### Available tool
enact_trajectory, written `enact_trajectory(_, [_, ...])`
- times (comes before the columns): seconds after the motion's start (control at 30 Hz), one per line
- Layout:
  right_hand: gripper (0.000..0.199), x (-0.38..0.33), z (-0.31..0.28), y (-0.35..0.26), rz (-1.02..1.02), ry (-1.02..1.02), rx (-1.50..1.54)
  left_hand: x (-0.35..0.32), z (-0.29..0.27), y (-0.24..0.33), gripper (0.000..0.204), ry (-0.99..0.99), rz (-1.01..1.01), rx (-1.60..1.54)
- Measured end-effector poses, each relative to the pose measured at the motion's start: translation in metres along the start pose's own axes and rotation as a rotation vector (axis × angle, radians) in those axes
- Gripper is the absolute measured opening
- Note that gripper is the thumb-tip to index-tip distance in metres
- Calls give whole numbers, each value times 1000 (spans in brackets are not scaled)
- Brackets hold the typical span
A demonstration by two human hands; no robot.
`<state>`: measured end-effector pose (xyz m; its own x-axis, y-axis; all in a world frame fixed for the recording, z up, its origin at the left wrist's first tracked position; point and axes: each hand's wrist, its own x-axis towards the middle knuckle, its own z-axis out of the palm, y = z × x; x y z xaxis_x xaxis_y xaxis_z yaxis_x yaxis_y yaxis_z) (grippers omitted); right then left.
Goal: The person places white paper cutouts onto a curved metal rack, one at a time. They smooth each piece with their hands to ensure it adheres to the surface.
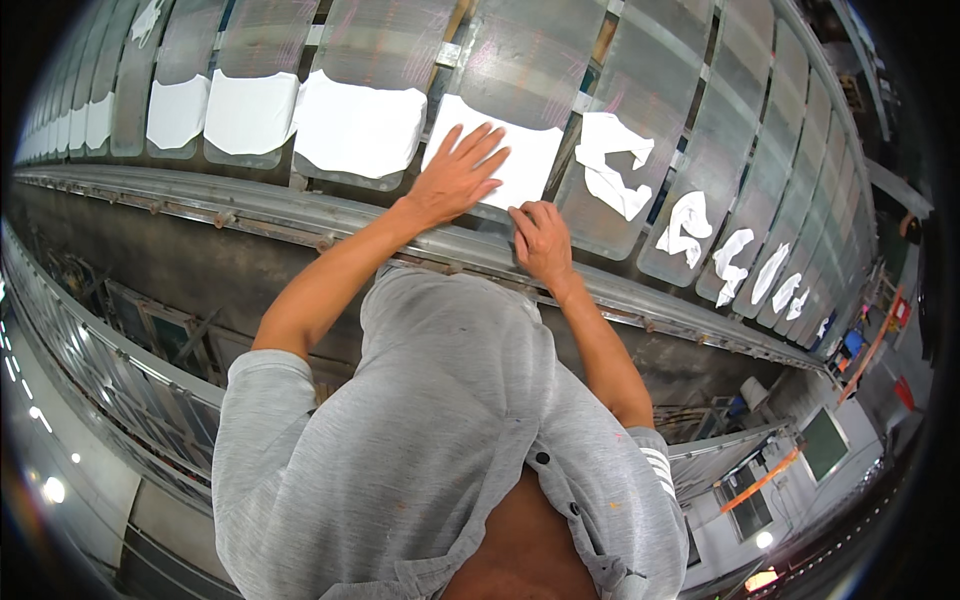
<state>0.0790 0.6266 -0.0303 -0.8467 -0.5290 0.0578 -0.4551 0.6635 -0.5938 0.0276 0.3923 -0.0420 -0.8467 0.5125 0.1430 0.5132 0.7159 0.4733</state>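
Note:
A white cut fabric piece (525, 165) lies flat on one of the grey metal boards in front of me. My left hand (458, 172) rests palm down on its left part, fingers stretched and spread. At the cloth's near right corner is my right hand (542, 238), its fingers curled and closed at the edge; the pinch itself is partly hidden. On the board just to the right sits a crumpled white fabric piece (610, 165). To the left, another white piece (360, 125) is spread smooth over the end of its board.
Long metal boards stand side by side in a curving row. Those further left carry flat white pieces (250, 112); several on the right hold crumpled ones (688, 228). A metal rail (250, 213) runs along the boards' near ends, close to my body.

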Motion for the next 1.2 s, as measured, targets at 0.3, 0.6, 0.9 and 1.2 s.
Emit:
enact_trajectory(0.3, [23, -20, 2, -4, 202, 285, 33, 30, 42, 17, 84, -147, -48, 126])
enact_trajectory(0.6, [17, -28, -21, -7, 329, 429, -38, 33, 58, 50, 99, -90, -101, 91])
enact_trajectory(0.9, [14, -103, -18, -8, 569, 489, 2, -23, 26, 0, 104, 7, -340, 151])
enact_trajectory(1.2, [15, -128, -20, -25, 643, 463, 72, 18, 70, 73, 101, -33, -244, 171])
